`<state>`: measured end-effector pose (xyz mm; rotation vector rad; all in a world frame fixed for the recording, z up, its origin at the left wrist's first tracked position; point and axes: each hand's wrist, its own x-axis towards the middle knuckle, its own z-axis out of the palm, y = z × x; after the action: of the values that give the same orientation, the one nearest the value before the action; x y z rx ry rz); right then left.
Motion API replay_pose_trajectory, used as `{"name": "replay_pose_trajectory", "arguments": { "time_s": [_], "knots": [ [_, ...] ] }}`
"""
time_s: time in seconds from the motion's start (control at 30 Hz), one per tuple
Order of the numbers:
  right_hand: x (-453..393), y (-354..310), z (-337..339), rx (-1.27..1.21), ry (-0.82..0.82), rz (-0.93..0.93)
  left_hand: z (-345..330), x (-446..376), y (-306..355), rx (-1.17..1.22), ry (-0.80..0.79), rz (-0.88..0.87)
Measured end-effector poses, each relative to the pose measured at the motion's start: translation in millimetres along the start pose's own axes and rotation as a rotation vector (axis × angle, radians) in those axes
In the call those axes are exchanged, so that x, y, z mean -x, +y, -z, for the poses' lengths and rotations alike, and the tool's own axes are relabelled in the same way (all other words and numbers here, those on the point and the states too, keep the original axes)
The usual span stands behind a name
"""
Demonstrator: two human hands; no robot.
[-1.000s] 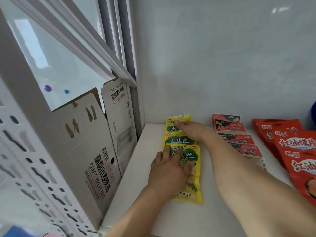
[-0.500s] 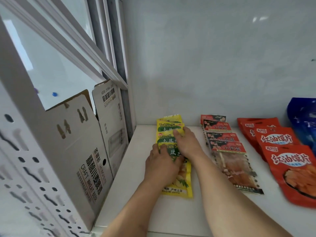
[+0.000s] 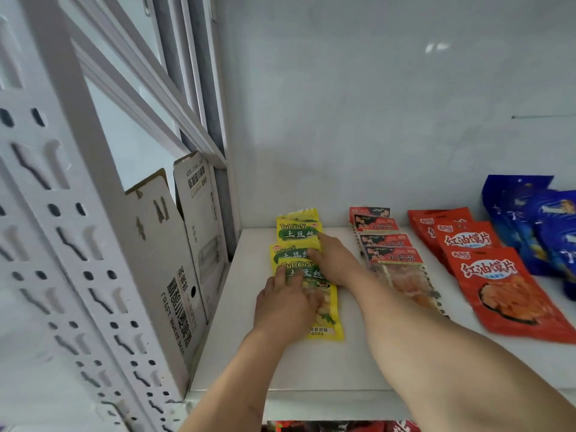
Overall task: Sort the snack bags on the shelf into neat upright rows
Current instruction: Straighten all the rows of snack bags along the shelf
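**Yellow row being squared up, three rows laid out beside it**

White shelf (image 3: 358,353) against a pale wall carries every bag. Yellow snack bags (image 3: 297,233) lie overlapped in a row running back to the wall. Left hand (image 3: 285,302) lies flat on the nearest yellow bag, fingers straight, grip open. Right hand (image 3: 332,263) presses the row's right edge, fingers extended, gripping nothing. Right of the yellow row lie a row of small red bags (image 3: 394,258), then large red bags (image 3: 498,275), then blue bags (image 3: 530,219). Left of it stands a cardboard box (image 3: 174,275). All rows look lined up, yet lie flat, so standing them upright seems left.
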<state>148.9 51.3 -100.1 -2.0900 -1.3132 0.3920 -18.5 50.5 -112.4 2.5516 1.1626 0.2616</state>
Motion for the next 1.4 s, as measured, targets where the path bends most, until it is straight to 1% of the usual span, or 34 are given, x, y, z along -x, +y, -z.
{"name": "replay_pose_trajectory", "arguments": {
  "time_s": [0.07, 0.17, 0.3, 0.4, 0.47, 0.53, 0.6, 0.63, 0.73, 0.8, 0.87, 0.97, 1.1, 1.17, 1.27, 1.33, 1.4],
  "knots": [
    [4, -5, 2, -0.003, 0.01, -0.016, 1, 0, -1, 0.03, 0.01, 0.006],
    [13, -10, 14, -0.026, 0.073, -0.086, 6, -2, 0, 0.052, 0.014, 0.018],
    [33, -8, 45, -0.057, 0.172, -0.004, 13, -1, 11, 0.031, 0.095, 0.015],
    [47, 4, 76, -0.122, 0.349, -0.01, 17, -4, 38, 0.118, 0.118, -0.026],
    [54, 18, 95, -0.152, 0.456, -0.034, 19, -11, 59, 0.246, 0.088, -0.058],
    [58, 36, 110, -0.166, 0.487, -0.065, 18, -21, 82, 0.486, 0.025, -0.056],
    [57, 54, 117, -0.164, 0.474, -0.096, 14, -32, 103, 0.738, -0.021, 0.0],
    [55, 61, 118, -0.161, 0.457, -0.114, 11, -39, 112, 0.823, -0.022, 0.033],
    [46, 81, 115, -0.184, 0.379, -0.157, -3, -56, 137, 0.936, 0.012, 0.115],
    [37, 92, 112, -0.191, 0.336, -0.178, -11, -67, 150, 0.893, 0.044, 0.166],
    [29, 101, 108, -0.217, 0.312, -0.194, -18, -79, 156, 0.81, 0.12, 0.181],
    [20, 109, 102, -0.287, 0.288, -0.164, -24, -94, 163, 0.771, 0.173, 0.138],
    [12, 112, 99, -0.195, 0.248, -0.178, -32, -105, 161, 0.621, 0.171, 0.062],
    [1, 114, 103, -0.133, 0.232, -0.195, -34, -103, 158, 0.489, 0.152, 0.069],
    [-23, 112, 113, -0.054, 0.218, -0.155, -39, -88, 156, 0.282, 0.161, 0.085],
    [-41, 108, 118, 0.031, 0.175, -0.139, -47, -73, 160, 0.117, 0.157, 0.037],
    [-57, 108, 120, 0.121, 0.097, -0.143, -57, -59, 165, 0.01, 0.118, 0.002]
  ]
}}
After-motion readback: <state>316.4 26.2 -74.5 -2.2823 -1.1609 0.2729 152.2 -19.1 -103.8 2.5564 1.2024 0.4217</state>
